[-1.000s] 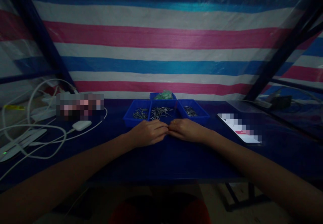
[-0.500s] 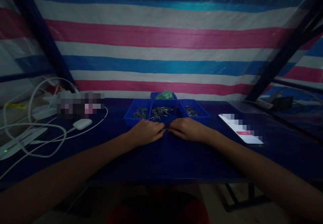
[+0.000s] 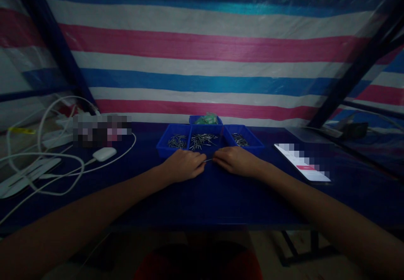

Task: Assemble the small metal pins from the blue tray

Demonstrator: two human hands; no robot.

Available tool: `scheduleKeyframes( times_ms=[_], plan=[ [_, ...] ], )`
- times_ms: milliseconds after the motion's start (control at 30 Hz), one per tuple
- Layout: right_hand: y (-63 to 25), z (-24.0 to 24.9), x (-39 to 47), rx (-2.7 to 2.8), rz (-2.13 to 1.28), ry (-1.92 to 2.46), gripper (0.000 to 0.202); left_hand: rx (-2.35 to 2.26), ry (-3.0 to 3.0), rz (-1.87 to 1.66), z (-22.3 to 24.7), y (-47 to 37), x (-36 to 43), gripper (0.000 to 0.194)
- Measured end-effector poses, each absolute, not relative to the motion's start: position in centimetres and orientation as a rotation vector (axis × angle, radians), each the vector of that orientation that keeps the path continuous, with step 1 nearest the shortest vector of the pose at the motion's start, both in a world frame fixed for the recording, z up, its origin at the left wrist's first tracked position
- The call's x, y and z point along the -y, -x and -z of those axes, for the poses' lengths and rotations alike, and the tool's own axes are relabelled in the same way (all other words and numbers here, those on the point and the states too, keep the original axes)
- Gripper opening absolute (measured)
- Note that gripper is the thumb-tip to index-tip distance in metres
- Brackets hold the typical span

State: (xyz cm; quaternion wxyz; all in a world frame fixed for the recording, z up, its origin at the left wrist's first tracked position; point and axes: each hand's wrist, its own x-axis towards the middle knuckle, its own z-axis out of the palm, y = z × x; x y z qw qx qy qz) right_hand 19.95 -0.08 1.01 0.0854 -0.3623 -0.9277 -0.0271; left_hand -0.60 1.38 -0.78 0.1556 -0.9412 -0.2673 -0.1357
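Observation:
My left hand (image 3: 185, 164) and my right hand (image 3: 235, 159) are closed in pinches, facing each other above the blue table just in front of the trays. Between their fingertips runs a thin metal pin (image 3: 208, 160), its two ends hidden in the fingers. Behind the hands stand blue trays: the left tray (image 3: 161, 144) and the right tray (image 3: 257, 145) hold small metal pieces, too small to name for sure. The middle tray (image 3: 212, 148) holds a pile of longer thin metal pins (image 3: 201, 140).
A small back tray (image 3: 191, 121) holds a green plastic bag (image 3: 207, 118). To the right lies a lit phone (image 3: 304, 166). White cables (image 3: 82, 162), a white charger (image 3: 104, 154) and a power strip (image 3: 58, 137) crowd the left. Striped sheeting (image 3: 202, 46) hangs behind the table.
The gap between my hands has widened slightly, and more of the thin metal pin shows. The pin now slants up a little toward the right. The trays look unchanged.

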Motion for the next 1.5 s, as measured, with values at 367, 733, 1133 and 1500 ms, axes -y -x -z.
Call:
scheduleKeyframes(
  times_ms=[367, 733, 1133, 1500],
  plan=[
    [-19.99, -1.15, 0.0, 2.775, 0.042, 1.041, 0.016, 0.795, 2.696, 0.361, 0.68, 0.62, -1.27, 0.017],
    [-20.04, -1.21, 0.11, 2.796, 0.038, 1.032, 0.013, 0.785, 2.684, 0.309, 0.89, 0.78, -1.54, 0.01],
    [-20.0, -1.31, 0.12, 2.79, 0.038, 1.046, 0.016, 0.757, 2.69, 0.367, 0.65, 0.59, -1.28, 0.02],
    [-19.92, -1.42, 0.27, 2.791, 0.045, 1.058, 0.015, 0.757, 2.689, 0.371, 0.59, 0.58, -1.22, 0.017]
  ],
)
